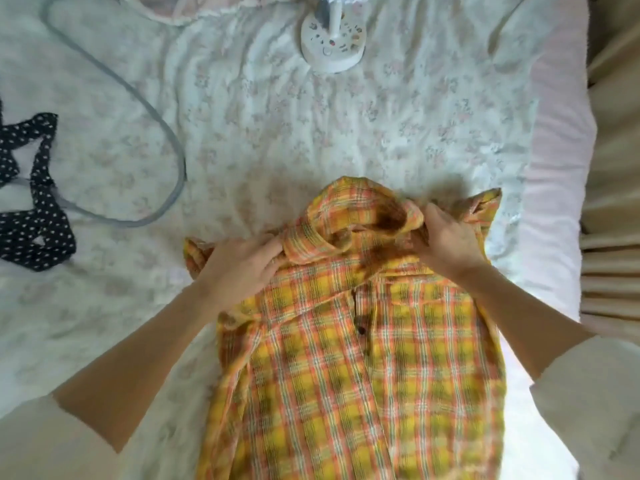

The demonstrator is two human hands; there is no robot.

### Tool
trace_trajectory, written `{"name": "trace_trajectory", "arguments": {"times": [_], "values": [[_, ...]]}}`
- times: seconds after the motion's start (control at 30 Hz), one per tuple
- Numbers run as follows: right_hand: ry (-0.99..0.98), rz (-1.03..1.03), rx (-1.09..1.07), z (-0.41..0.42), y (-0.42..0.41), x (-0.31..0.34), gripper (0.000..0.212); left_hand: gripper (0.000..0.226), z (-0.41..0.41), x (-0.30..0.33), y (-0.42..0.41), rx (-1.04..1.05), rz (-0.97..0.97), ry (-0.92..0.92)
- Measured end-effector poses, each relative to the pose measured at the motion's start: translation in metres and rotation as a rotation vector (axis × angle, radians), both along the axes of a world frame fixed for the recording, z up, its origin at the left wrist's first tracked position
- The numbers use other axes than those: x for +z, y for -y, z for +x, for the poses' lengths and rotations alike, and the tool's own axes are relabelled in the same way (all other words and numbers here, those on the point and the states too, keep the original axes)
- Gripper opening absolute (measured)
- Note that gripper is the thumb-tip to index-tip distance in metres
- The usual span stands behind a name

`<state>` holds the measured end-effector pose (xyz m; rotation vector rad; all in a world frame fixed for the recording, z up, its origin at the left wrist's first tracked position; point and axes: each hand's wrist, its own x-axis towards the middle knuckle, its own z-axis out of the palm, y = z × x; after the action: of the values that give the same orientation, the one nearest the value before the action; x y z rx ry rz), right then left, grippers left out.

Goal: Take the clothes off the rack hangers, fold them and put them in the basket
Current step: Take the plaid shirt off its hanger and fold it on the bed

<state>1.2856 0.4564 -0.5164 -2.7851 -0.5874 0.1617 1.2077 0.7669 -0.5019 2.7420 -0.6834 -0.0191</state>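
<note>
A yellow and orange plaid shirt (pixel 363 358) lies front up on the bed, collar away from me and its lower part running out of the bottom of the view. My left hand (pixel 239 268) grips the fabric at the shirt's left shoulder beside the collar. My right hand (pixel 446 237) grips the collar and right shoulder, fingers curled into the cloth. No rack, hanger or basket is in view.
The floral white bedspread (pixel 277 116) covers the bed. A grey hose (pixel 145 98) loops at the left, next to a dark dotted garment (pixel 31 195). A white round appliance base (pixel 332 43) stands at the top. The bed's right edge (pixel 554 202) meets beige curtains (pixel 613 202).
</note>
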Motion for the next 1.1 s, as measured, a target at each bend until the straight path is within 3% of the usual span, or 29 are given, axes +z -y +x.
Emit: {"name": "trace_trajectory", "arguments": {"times": [0.1, 0.17, 0.3, 0.43, 0.53, 0.6, 0.7, 0.8, 0.83, 0.87, 0.97, 1.03, 1.1], "values": [[-0.089, -0.029, -0.007, -0.044, 0.023, -0.004, 0.025, 0.032, -0.045, -0.003, 0.009, -0.115, 0.023, -0.073], [-0.15, -0.058, 0.005, -0.073, 0.04, -0.011, 0.022, 0.055, -0.072, -0.007, 0.015, -0.143, 0.089, -0.139], [-0.295, -0.153, 0.0, -0.137, 0.069, -0.011, 0.05, 0.094, -0.138, -0.009, 0.029, -0.225, 0.118, -0.237], [-0.352, -0.182, 0.141, -0.19, 0.084, -0.01, 0.045, 0.07, -0.183, -0.007, 0.047, -0.314, 0.23, -0.4], [-0.642, -0.412, 0.198, -0.211, 0.085, -0.015, 0.05, 0.053, -0.195, -0.004, 0.056, -0.284, 0.358, -0.744], [-0.787, -0.458, 0.125, -0.211, 0.08, -0.017, 0.051, 0.052, -0.19, -0.005, 0.056, -0.212, 0.327, -0.794], [-0.546, -0.275, -0.032, -0.194, 0.066, -0.011, 0.032, 0.046, -0.174, -0.003, 0.052, -0.088, 0.177, -0.698], [-0.153, -0.054, -0.116, -0.166, 0.052, -0.003, 0.024, 0.032, -0.148, -0.003, 0.051, 0.152, 0.072, -0.236], [-0.118, -0.068, -0.141, -0.154, 0.047, -0.002, 0.027, 0.034, -0.137, -0.004, 0.049, 0.26, 0.12, -0.22], [-0.13, -0.133, -0.151, -0.14, 0.043, -0.002, 0.038, 0.05, -0.126, -0.003, 0.047, 0.351, 0.176, -0.303], [-0.332, -0.368, -0.122, -0.103, 0.035, -0.002, 0.079, 0.087, -0.1, -0.013, 0.028, 0.448, 0.241, -0.789], [-0.419, -0.454, -0.068, -0.084, 0.035, -0.009, 0.095, 0.093, -0.088, -0.018, 0.016, 0.416, 0.216, -0.972], [-0.477, -0.505, -0.032, -0.073, 0.041, -0.018, 0.098, 0.087, -0.08, -0.02, 0.01, 0.399, 0.176, -1.028]]}}
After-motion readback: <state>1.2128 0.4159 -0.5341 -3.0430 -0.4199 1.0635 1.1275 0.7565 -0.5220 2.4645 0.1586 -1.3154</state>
